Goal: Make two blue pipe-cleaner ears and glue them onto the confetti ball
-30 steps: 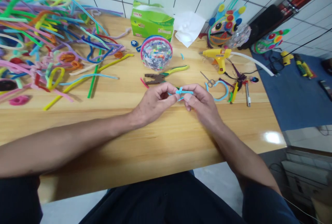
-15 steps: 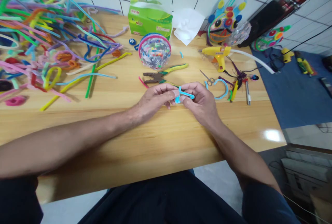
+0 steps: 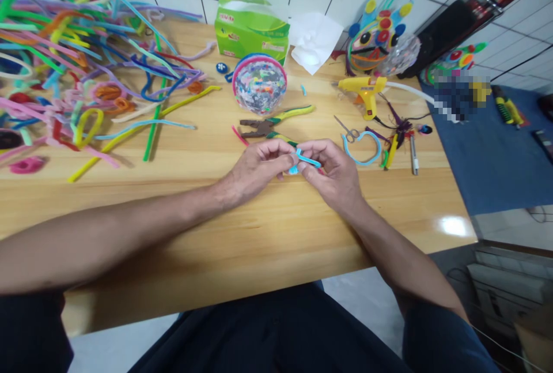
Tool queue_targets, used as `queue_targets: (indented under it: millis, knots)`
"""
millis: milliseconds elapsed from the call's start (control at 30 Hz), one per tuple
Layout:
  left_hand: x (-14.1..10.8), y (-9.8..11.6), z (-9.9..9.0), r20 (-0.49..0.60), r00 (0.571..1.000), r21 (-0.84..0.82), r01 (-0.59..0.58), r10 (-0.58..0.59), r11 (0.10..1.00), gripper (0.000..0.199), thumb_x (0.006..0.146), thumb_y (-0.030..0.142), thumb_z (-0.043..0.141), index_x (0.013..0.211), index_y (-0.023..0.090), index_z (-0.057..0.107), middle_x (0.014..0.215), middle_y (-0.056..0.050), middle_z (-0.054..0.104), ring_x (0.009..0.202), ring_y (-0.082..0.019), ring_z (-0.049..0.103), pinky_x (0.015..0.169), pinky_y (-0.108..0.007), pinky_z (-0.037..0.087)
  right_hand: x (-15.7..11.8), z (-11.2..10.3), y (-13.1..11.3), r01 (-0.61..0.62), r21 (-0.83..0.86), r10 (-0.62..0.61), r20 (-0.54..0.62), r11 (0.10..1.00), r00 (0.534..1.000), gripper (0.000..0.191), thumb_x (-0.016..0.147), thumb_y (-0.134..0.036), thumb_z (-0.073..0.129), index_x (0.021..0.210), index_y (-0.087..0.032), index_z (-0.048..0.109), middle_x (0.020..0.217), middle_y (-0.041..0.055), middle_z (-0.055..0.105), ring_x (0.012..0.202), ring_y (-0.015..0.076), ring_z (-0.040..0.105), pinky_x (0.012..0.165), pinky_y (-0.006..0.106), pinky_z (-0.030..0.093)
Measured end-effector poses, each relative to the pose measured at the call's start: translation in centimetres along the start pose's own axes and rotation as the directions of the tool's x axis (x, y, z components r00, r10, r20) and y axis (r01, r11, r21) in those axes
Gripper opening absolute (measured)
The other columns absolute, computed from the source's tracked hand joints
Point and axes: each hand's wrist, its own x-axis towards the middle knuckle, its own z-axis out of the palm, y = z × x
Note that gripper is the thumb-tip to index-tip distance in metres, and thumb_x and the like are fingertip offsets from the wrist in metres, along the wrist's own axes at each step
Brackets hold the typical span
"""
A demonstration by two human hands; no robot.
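Note:
A bent light-blue pipe cleaner (image 3: 309, 159) is pinched between my two hands above the table's front half. My left hand (image 3: 271, 161) grips its left part with thumb and forefinger. From the right, my right hand (image 3: 330, 171) closes on it with thumb and fingers, and a straight end lies across those fingers. A bit of red or pink shows beside the right thumb; what it belongs to is hidden. Just behind the hands lie pliers (image 3: 263, 127) with yellow-green handles. To the right rests a curved light-blue pipe cleaner (image 3: 367, 162) beside small scissors (image 3: 352, 134).
Many coloured pipe cleaners (image 3: 86, 73) heap on the left. A clear decorated dome (image 3: 259, 86) stands before a green tissue pack (image 3: 250, 30). At right are a yellow glue gun (image 3: 367, 95), a utility knife (image 3: 413, 154) and a decorated animal-like figure (image 3: 374, 41) by the wall.
The light-blue pipe cleaner has turned slightly between my fingers, its right end tilting lower. A red or pink bit now shows by my right thumb. Both hands stay in nearly the same place.

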Motion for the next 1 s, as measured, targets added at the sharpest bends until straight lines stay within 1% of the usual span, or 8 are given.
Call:
queue_targets:
  millis: [233,433,567,633,700,800,900,1000]
  knots:
    - [-0.1,0.4,0.1,-0.034,0.999,0.039,-0.025,0.026,0.999,0.015,0.08,0.033,0.081,0.077,0.019,0.076,0.071,0.0,0.069,0.064,-0.011,0.057,0.062,-0.024,0.049,-0.1,-0.2,0.0,0.194,-0.227,-0.192,0.031,0.954,0.981,0.02,0.097,-0.025,0.072,0.115,-0.031,0.077,0.102,0.0028,0.077,0.09,0.0201,0.071,0.085,0.039,0.059]
    - [-0.2,0.4,0.1,-0.059,0.998,0.022,-0.007,0.009,1.0,0.015,0.079,0.032,0.08,0.076,0.018,0.075,0.07,0.0,0.069,0.065,-0.012,0.057,0.062,-0.025,0.049,0.0,-0.3,0.0,0.381,-0.357,-0.377,0.084,0.853,0.922,0.021,0.1,-0.02,0.067,0.115,-0.032,0.078,0.105,0.0039,0.08,0.095,0.0222,0.073,0.086,0.04,0.06]
    - [-0.3,0.3,0.2,-0.051,0.999,0.012,0.014,-0.013,1.0,0.014,0.08,0.032,0.08,0.077,0.018,0.076,0.073,0.0,0.07,0.064,-0.012,0.058,0.063,-0.025,0.05,0.0,-0.3,0.6,0.467,-0.431,-0.48,0.086,0.772,0.873,0.021,0.101,-0.019,0.065,0.114,-0.031,0.077,0.105,0.0035,0.081,0.096,0.0214,0.075,0.085,0.039,0.061]
    - [-0.4,0.3,0.2,-0.042,0.999,0.01,0.003,-0.003,1.0,0.015,0.081,0.032,0.082,0.079,0.018,0.077,0.073,0.0,0.071,0.064,-0.011,0.058,0.063,-0.025,0.051,-0.1,-0.2,0.7,0.473,-0.428,-0.494,0.069,0.77,0.867,0.019,0.101,-0.019,0.066,0.111,-0.03,0.076,0.104,0.0036,0.081,0.096,0.0208,0.076,0.086,0.038,0.062]
    - [-0.5,0.3,0.3,-0.049,0.998,0.012,-0.033,0.033,0.999,0.019,0.082,0.034,0.085,0.08,0.018,0.077,0.073,0.0,0.071,0.064,-0.011,0.058,0.062,-0.024,0.051,-0.3,0.0,0.5,0.386,-0.388,-0.414,0.012,0.837,0.91,0.016,0.098,-0.023,0.071,0.113,-0.029,0.074,0.106,0.0038,0.081,0.096,0.0205,0.076,0.086,0.037,0.062]
    - [-0.5,0.3,0.4,-0.079,0.992,0.013,-0.098,0.099,0.995,0.025,0.084,0.041,0.088,0.085,0.017,0.079,0.074,0.0,0.072,0.064,-0.01,0.058,0.062,-0.023,0.051,-0.4,0.2,-0.1,0.12,-0.216,-0.134,-0.054,0.969,0.99,0.023,0.093,-0.036,0.077,0.112,-0.027,0.069,0.102,0.0022,0.08,0.087,0.0185,0.074,0.078,0.034,0.061]
    - [-0.5,0.1,0.5,-0.067,0.99,0.003,-0.122,0.122,0.993,0.031,0.084,0.046,0.09,0.09,0.017,0.081,0.078,-0.002,0.075,0.067,-0.011,0.061,0.063,-0.023,0.054,-0.2,0.4,-0.6,-0.059,-0.094,0.06,-0.001,0.994,0.998,0.019,0.091,-0.04,0.076,0.095,-0.024,0.067,0.086,-0.0009,0.076,0.075,0.015,0.068,0.069,0.029,0.055]
    - [-0.6,0.1,0.5,-0.033,0.991,-0.005,-0.13,0.13,0.992,0.033,0.085,0.047,0.09,0.091,0.017,0.081,0.085,-0.004,0.078,0.071,-0.012,0.065,0.065,-0.023,0.057,-0.1,0.4,-0.9,-0.094,-0.108,0.093,-0.008,0.99,0.996,0.017,0.089,-0.037,0.074,0.082,-0.023,0.067,0.074,-0.0024,0.071,0.068,0.0134,0.06,0.064,0.027,0.049]
